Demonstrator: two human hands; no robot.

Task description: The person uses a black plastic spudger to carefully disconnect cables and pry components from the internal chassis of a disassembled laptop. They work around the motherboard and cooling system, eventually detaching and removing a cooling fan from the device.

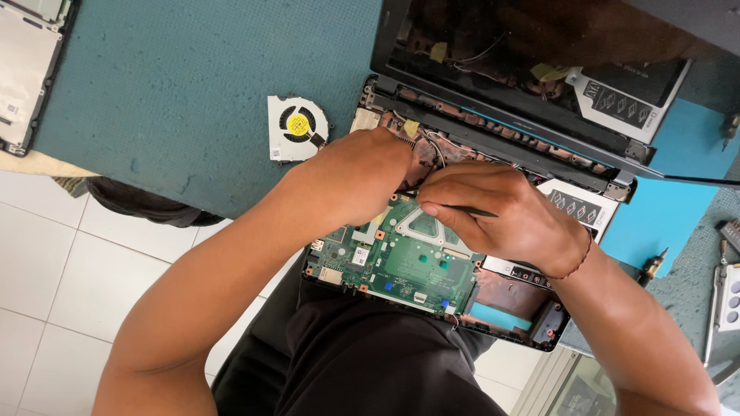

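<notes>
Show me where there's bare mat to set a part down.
Free: teal mat left of the cooling fan, up to the panel at the left edge. Crowded: open laptop under the left hand and right hand; tools at right.

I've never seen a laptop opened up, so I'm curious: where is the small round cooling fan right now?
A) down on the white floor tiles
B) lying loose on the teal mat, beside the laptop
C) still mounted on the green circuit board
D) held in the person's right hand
B: the cooling fan lies by itself on the teal mat, apart from the green circuit board; the right hand holds a thin dark tool instead.
</notes>
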